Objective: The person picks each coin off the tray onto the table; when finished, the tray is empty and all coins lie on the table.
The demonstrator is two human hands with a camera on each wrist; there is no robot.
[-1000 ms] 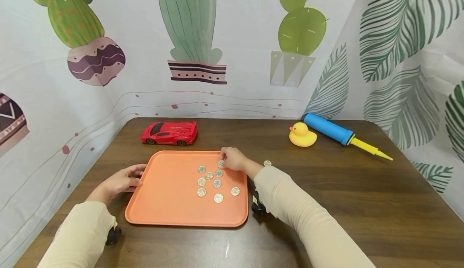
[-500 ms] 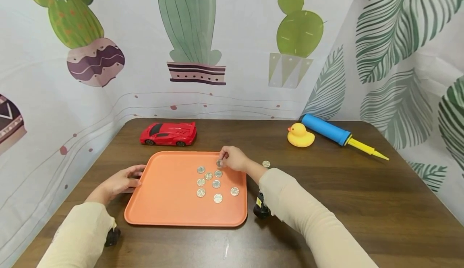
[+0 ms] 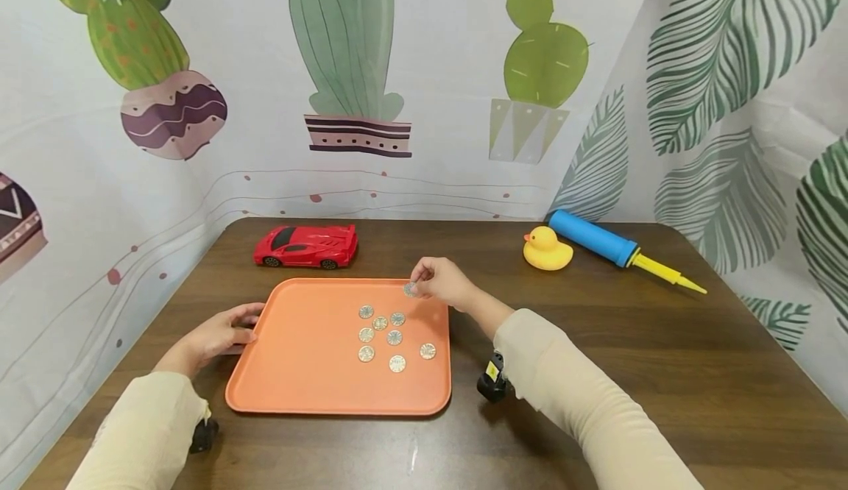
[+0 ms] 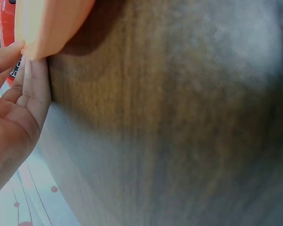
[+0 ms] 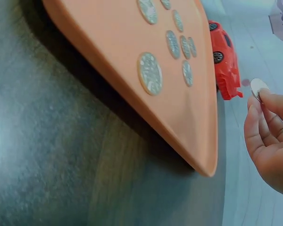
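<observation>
In the head view, my right hand [image 3: 442, 282] is raised over the far right corner of the orange tray [image 3: 298, 372], pinching a silvery coin [image 3: 409, 290] between thumb and fingers. The right wrist view shows that coin [image 5: 259, 88] at the fingertips, apart from the tray. Several more coins lie flat on the tray's right half, one of them a coin [image 3: 397, 363] near the front. At the tray's left edge, my left hand [image 3: 218, 334] holds the rim, thumb at the edge and fingers beneath, as the left wrist view [image 4: 19, 108] shows.
Behind the tray sits a red toy car [image 3: 306, 246]. A yellow rubber duck [image 3: 548, 249] and a blue and yellow hand pump [image 3: 592, 238] lie at the back right of the brown table [image 3: 596, 343]. A patterned cloth [image 3: 450, 70] hangs behind.
My right hand has lifted the coin off the tray and moved slightly right and away. The loose coin on the table beyond the forearm is now hidden. My left hand stays at the rim.
</observation>
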